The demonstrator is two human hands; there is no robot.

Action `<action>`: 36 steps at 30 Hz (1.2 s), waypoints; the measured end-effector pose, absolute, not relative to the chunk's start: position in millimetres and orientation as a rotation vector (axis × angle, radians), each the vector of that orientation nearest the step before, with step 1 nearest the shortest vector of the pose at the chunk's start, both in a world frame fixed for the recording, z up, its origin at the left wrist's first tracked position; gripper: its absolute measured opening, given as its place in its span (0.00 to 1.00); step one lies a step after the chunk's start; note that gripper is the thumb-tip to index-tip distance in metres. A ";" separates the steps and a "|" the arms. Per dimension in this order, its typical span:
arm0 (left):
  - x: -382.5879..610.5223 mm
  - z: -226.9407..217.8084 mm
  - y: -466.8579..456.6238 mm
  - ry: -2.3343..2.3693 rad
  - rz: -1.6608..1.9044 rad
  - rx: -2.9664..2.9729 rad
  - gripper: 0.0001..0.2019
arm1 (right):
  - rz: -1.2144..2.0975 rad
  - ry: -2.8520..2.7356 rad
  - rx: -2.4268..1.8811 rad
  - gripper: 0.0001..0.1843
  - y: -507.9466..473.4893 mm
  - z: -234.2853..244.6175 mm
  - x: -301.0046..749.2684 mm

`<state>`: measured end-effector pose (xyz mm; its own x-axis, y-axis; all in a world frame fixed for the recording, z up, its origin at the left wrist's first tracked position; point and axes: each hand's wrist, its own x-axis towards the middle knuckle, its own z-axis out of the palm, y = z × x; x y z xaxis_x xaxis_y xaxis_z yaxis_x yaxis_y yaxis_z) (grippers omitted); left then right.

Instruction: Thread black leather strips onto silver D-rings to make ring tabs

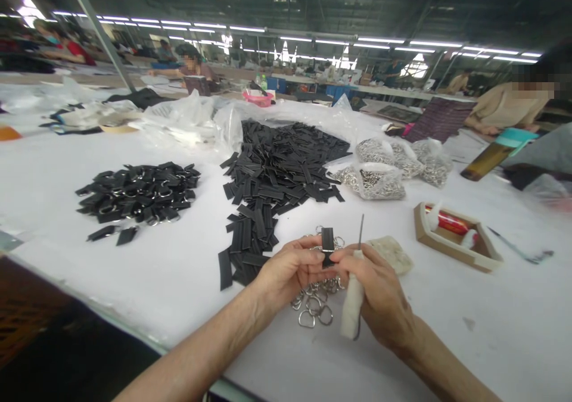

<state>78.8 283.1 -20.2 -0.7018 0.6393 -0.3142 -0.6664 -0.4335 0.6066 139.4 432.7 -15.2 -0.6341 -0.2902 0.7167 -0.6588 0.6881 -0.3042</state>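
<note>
My left hand (290,268) pinches a short black strap (328,247) looped around a metal ring, holding it upright. My right hand (379,289) grips a thin metal pick with a white wrapped handle (353,298), its tip standing just right of the strap and apart from it. Loose metal D-rings (313,308) lie in a heap under my hands. To the left, a large pile of black straps (277,175) spreads over the white table (179,271). Farther left sits a smaller heap of black straps with rings (138,193).
Clear plastic bags of metal rings (379,170) lie beyond my hands. On the right are a beige pad (391,254) and a wooden tray holding a red tube (456,238). A co-worker (509,104) sits across the table's right side, near a bottle (491,161).
</note>
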 end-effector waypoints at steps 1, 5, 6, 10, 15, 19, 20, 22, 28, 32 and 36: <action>78.4 -20.0 283.2 0.926 2.150 -0.058 0.10 | 0.768 -2.259 0.700 0.10 432.5 -15.8 140.1; 78.3 -18.5 284.5 1.024 2.124 -0.128 0.07 | 0.951 -2.301 0.533 0.08 428.6 -19.2 142.3; 78.8 -17.9 285.3 1.076 2.121 -0.147 0.07 | 1.009 -2.302 0.474 0.08 427.2 -19.5 142.8; 82.9 -15.5 289.0 1.296 2.144 -0.135 0.06 | 1.225 -2.284 0.174 0.05 422.7 -16.2 143.2; 89.9 -14.8 288.6 1.432 2.115 0.150 0.08 | 1.375 -2.272 0.018 0.04 420.6 -6.8 141.4; 93.4 -11.0 287.7 1.471 2.061 0.335 0.10 | 1.384 -2.267 -0.040 0.04 421.8 -3.0 142.0; 93.8 -9.9 288.1 1.497 2.043 0.348 0.10 | 1.398 -2.261 -0.045 0.05 422.3 -3.0 142.3; 94.2 -8.5 289.5 1.569 2.015 0.337 0.08 | 1.441 -2.255 -0.049 0.05 423.0 -3.5 142.8; 96.1 -9.3 291.4 1.664 1.991 0.315 0.06 | 1.542 -2.230 -0.070 0.05 423.5 -5.4 142.3; 97.2 -7.7 290.7 1.686 1.981 0.306 0.06 | 1.558 -2.214 -0.090 0.05 423.0 -5.0 141.4; 97.4 -6.7 290.1 1.695 1.987 0.303 0.06 | 1.582 -2.192 -0.098 0.06 420.6 -2.8 141.2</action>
